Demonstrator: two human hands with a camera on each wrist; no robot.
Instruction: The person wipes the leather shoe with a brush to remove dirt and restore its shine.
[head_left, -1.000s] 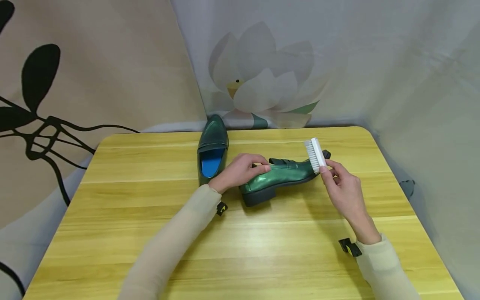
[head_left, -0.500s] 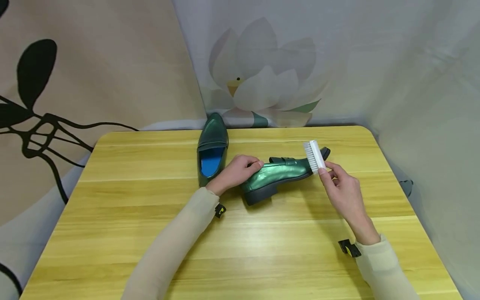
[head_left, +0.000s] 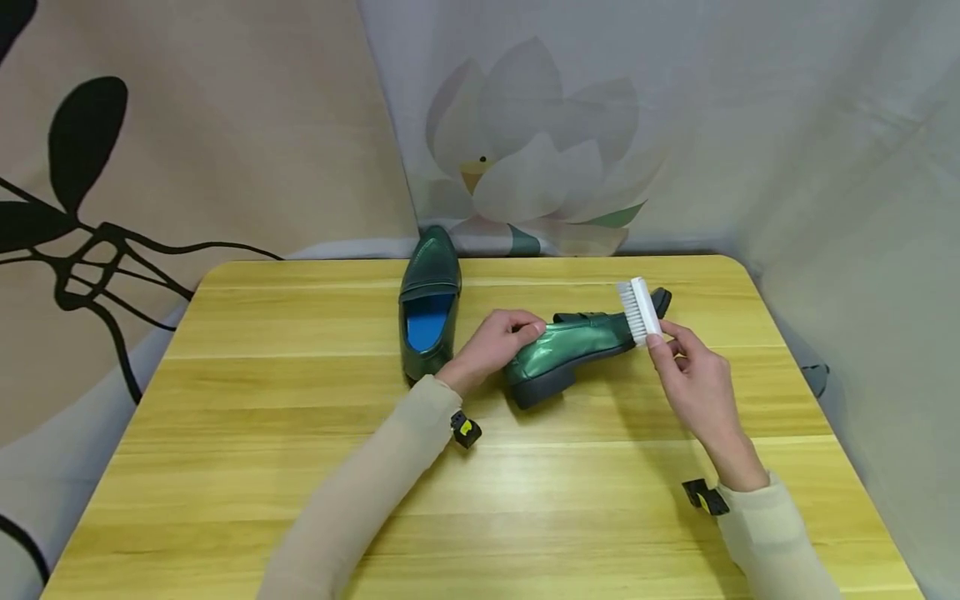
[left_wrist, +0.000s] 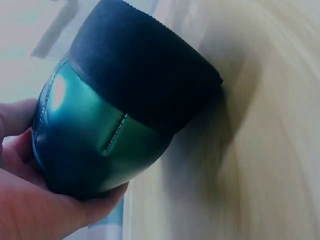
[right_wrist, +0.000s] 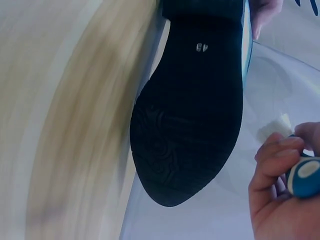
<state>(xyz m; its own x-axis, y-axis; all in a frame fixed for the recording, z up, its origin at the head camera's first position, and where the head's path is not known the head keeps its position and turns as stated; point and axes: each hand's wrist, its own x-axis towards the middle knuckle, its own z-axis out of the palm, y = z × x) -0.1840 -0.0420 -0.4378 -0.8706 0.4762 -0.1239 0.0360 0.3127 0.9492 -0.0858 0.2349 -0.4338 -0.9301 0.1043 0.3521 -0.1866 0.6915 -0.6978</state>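
Note:
My left hand point(head_left: 495, 342) grips a shiny green loafer point(head_left: 581, 344) by the rim of its heel end. The shoe lies tilted, its black sole point(right_wrist: 192, 110) facing the right wrist camera. In the left wrist view, the dark block heel point(left_wrist: 145, 65) is tipped up, with fingers and thumb around the back of the shoe. A white scrub brush point(head_left: 640, 311) is pinched between thumb and fingers of my right hand point(head_left: 693, 379). Its bristles point left, overlapping the shoe near the toe. In the right wrist view, a blue and white rounded end point(right_wrist: 306, 177) shows in that hand.
The matching green loafer point(head_left: 431, 275), with a blue insole, stands upright at the table's back edge, just behind my left wrist. A wooden table point(head_left: 525, 517) lies under everything. Printed curtains point(head_left: 540, 150) hang close behind and beside it.
The held shoe and my left hand have shifted slightly to the right. The brush has also moved a little right, still over the toe area. The other shoe stays put.

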